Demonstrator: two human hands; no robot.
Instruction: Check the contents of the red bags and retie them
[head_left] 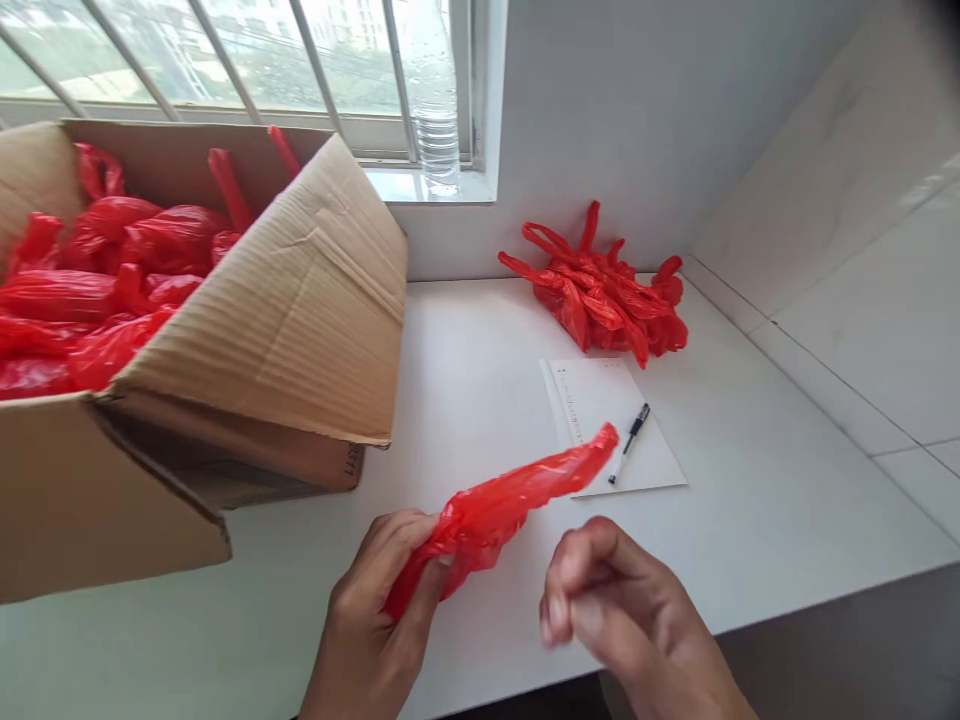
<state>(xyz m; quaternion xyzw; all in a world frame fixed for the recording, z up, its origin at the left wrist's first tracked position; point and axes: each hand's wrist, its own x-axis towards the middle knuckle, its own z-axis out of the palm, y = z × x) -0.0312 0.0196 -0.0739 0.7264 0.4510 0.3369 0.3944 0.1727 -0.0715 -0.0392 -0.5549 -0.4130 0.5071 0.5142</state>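
My left hand point(379, 610) is closed around one end of a rolled red plastic bag point(510, 500), which sticks out to the right over the white counter point(465, 400). Just right of it, my right hand point(622, 610) hovers with its fingers curled in; it is blurred and nothing shows in it. A pile of knotted red bags point(604, 290) lies at the back of the counter by the wall. An open cardboard box point(300, 330) on the left is full of more red bags point(97, 280).
A sheet of paper point(600, 400) with a black pen point(630, 440) on it lies behind the hands. A clear plastic bottle point(435, 100) stands on the window sill. A tiled wall point(847, 250) bounds the counter on the right; its front edge is near.
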